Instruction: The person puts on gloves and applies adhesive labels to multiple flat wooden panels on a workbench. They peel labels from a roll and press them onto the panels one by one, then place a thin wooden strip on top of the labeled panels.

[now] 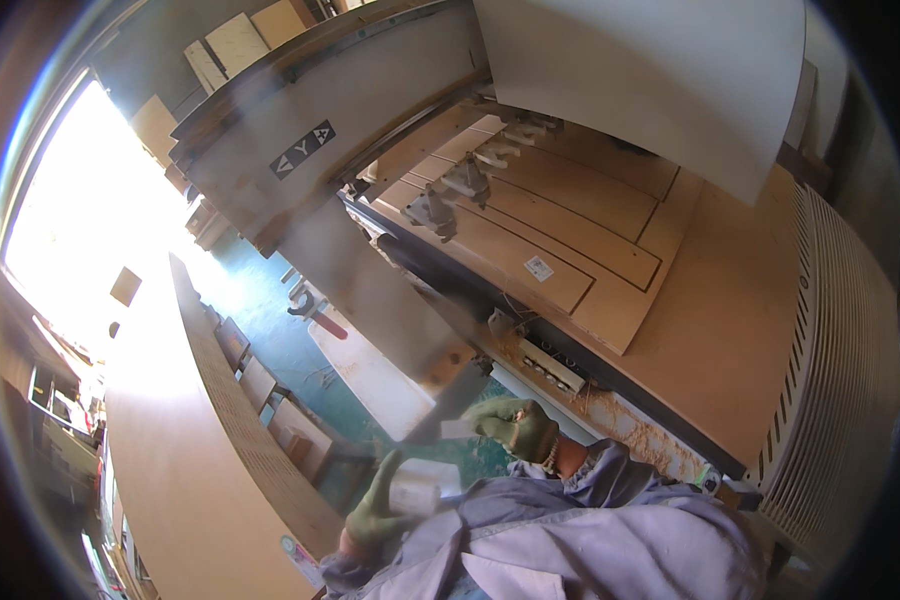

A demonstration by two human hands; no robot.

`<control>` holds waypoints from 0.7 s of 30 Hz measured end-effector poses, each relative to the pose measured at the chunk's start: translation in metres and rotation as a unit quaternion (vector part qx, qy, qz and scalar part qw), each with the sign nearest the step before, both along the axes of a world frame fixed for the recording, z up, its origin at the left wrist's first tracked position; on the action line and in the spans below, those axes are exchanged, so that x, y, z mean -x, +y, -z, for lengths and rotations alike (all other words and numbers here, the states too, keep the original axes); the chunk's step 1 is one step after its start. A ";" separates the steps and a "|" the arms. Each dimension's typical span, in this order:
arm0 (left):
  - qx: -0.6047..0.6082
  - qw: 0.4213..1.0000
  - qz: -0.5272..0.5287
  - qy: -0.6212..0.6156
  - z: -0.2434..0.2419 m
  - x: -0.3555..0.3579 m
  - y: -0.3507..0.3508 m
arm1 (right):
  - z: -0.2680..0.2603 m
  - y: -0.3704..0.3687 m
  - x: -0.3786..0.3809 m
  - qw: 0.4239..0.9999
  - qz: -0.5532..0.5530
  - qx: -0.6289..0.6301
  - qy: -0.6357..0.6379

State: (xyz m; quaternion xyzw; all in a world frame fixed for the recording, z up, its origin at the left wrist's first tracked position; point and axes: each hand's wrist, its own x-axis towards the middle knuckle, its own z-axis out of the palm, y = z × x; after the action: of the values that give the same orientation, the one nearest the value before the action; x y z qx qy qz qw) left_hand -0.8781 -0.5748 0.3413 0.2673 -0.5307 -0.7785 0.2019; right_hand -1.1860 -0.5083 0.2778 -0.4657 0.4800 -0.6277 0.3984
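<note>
My left hand (377,504), in a green work glove, holds a white roll (424,486), apparently of labels. Higher and to the right, my gloved right hand (516,429) pinches a small pale strip (459,429), likely a label, between its fingers. Beyond the hands lies a CNC router bed with a brown fibreboard panel (555,247) on it. Rectangular grooves are cut into the panel. A white printed label (538,268) sits on its near part. Neither hand touches the panel.
The router's gantry (345,112) spans the bed, with spindles (435,214) over the panel. Wood shavings (645,435) lie along the bed's front. A tall stack of boards (187,450) stands on my left, and a ribbed grey cover (832,352) on my right. A white board (371,375) is low ahead.
</note>
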 end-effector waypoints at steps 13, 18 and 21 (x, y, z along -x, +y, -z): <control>-0.043 0.997 -0.067 -0.017 0.030 0.053 -0.032 | 0.017 -0.009 0.047 0.999 0.016 -0.032 -0.025; -0.074 0.995 -0.051 0.046 0.050 0.073 -0.060 | 0.019 -0.016 0.061 0.998 0.067 -0.001 0.022; -0.103 0.992 -0.042 0.064 0.061 0.082 -0.084 | 0.020 -0.022 0.065 0.996 0.079 -0.042 0.008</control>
State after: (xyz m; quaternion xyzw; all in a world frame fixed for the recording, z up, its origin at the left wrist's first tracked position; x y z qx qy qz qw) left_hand -0.9605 -0.6585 0.2807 0.2586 -0.4219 -0.8355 0.2390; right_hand -1.2513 -0.5306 0.2574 -0.4146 0.5444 -0.6326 0.3628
